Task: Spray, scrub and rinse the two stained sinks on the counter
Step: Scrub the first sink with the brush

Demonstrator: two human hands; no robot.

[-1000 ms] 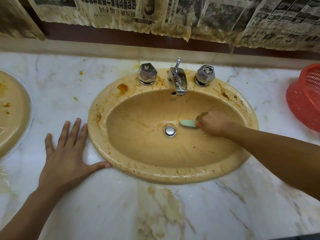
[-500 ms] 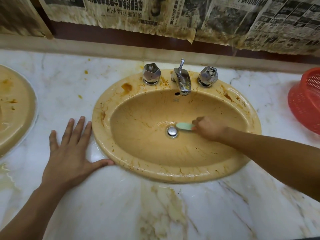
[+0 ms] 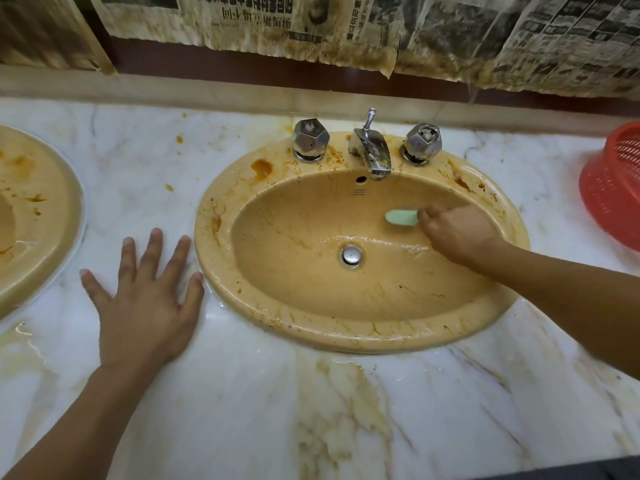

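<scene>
Scrubbing sink (image 3: 346, 336) with green brush (image 3: 401, 217) pinched in right grip (image 3: 457, 233); bracing left grip (image 3: 145, 306), spread flat, on bench (image 3: 242, 410) for balance.

open worktop (image 3: 242, 410) runs along the near edge, the left hand (image 3: 145, 306) lies flat between the second sink (image 3: 45, 244) and the sink (image 3: 346, 336), whose right half the right hand (image 3: 460, 233) gripping a brush (image 3: 401, 217) fills, tap (image 3: 372, 152) and knobs (image 3: 310, 138) crowd the back edge, and a red basket (image 3: 613, 188) takes the right edge.
</scene>
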